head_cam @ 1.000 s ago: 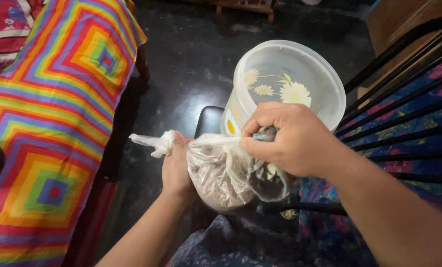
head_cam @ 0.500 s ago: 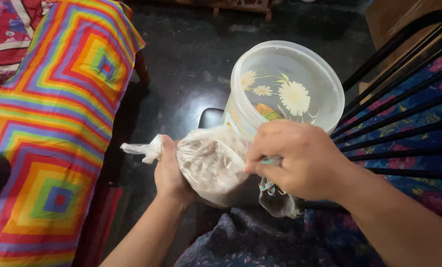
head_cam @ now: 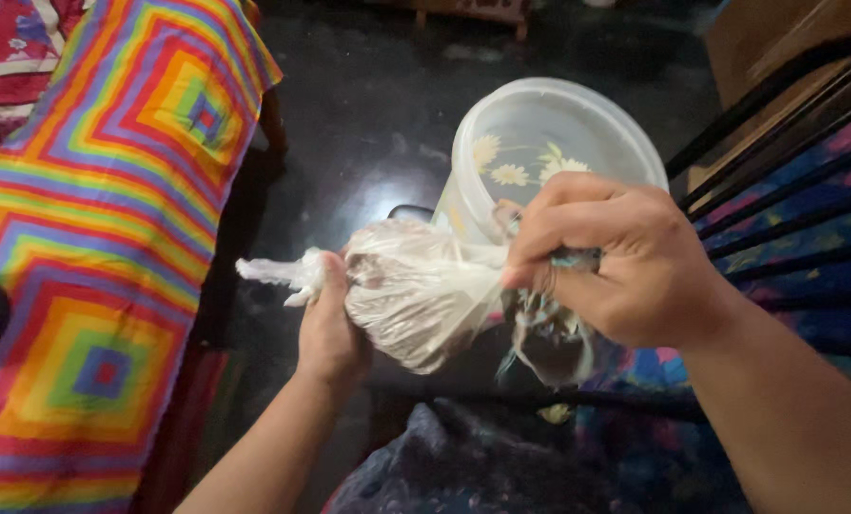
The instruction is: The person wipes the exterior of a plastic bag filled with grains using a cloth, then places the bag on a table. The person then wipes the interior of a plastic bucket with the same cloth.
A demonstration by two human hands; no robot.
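Observation:
A clear plastic bag [head_cam: 416, 290] holding brownish grains hangs between my hands, lying sideways. My left hand [head_cam: 328, 319] grips its knotted neck, and the twisted end [head_cam: 278, 274] sticks out to the left. My right hand [head_cam: 611, 257] is closed on the bag's other end together with a second, clear crumpled bag [head_cam: 549, 338] that dangles below the fist. Just behind my hands stands a translucent white plastic tub [head_cam: 558, 143] with daisy flowers printed on it, its mouth open toward me.
A bed with a rainbow-striped cover [head_cam: 92, 238] fills the left side. Black metal bars [head_cam: 777, 124] over blue floral fabric run along the right. A dark shiny floor [head_cam: 368, 124] lies beyond, and dark floral cloth [head_cam: 463, 466] covers my lap below.
My right hand has lifted and moved up to the right, pulling the bag's end taut. The grain bag has risen slightly with it; the left hand stays on the neck.

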